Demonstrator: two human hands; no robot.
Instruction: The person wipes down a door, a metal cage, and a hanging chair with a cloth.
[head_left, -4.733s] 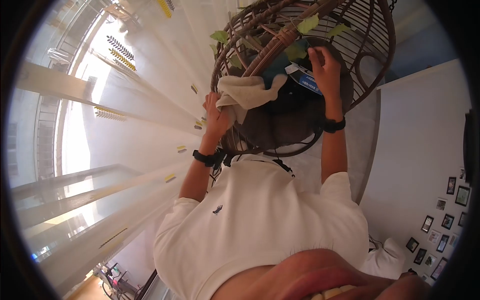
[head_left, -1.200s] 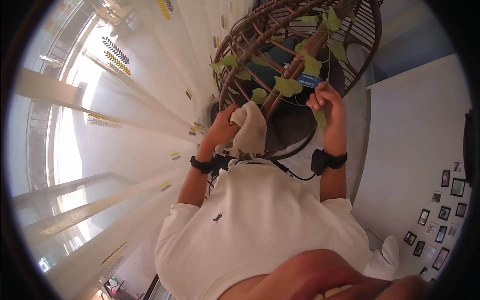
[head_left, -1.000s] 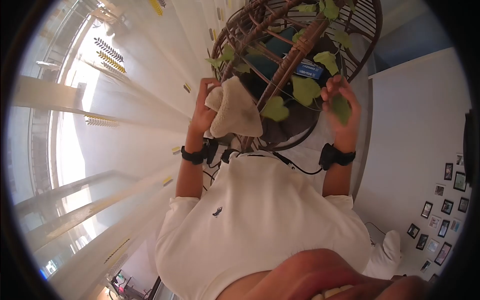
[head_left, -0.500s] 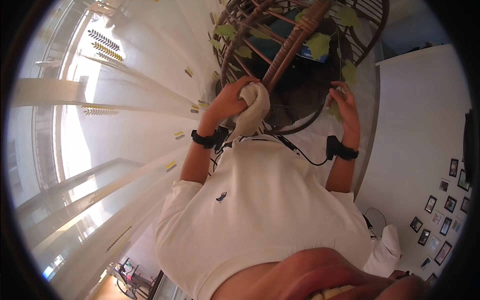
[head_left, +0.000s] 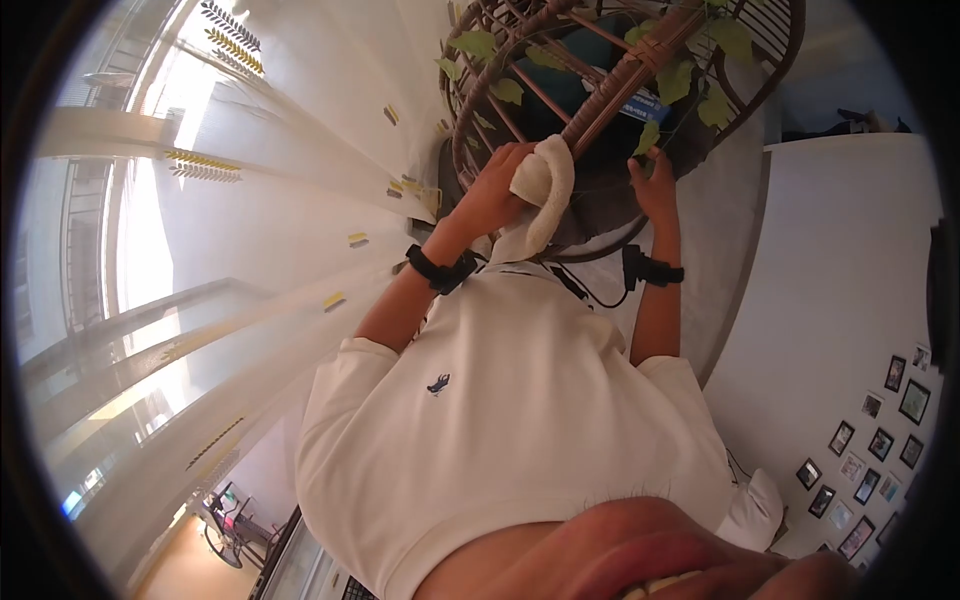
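Note:
A rattan hanging chair [head_left: 640, 70] with a thick wrapped bar fills the top middle of the view. My left hand [head_left: 495, 192] is closed round a folded beige cloth [head_left: 558, 195], pressing it against the lower end of that bar. A vine with green leaves is wound along the rattan. My right hand [head_left: 657, 188] is to the right of the bar, thumb and forefinger closed at the base of a small vine leaf [head_left: 648, 138]. Both wrists wear black straps.
Inside the chair are a dark cushion and a blue printed packet [head_left: 645, 107]. Sheer curtains [head_left: 300, 200] hang before a bright window on the left. A white wall with framed photos [head_left: 880, 445] stands on the right; a white pillow [head_left: 757, 508] lies lower right.
My left hand and the cloth have shifted right and up along the bar. My right hand has moved left and up, from an open pose to fingers at the leaf.

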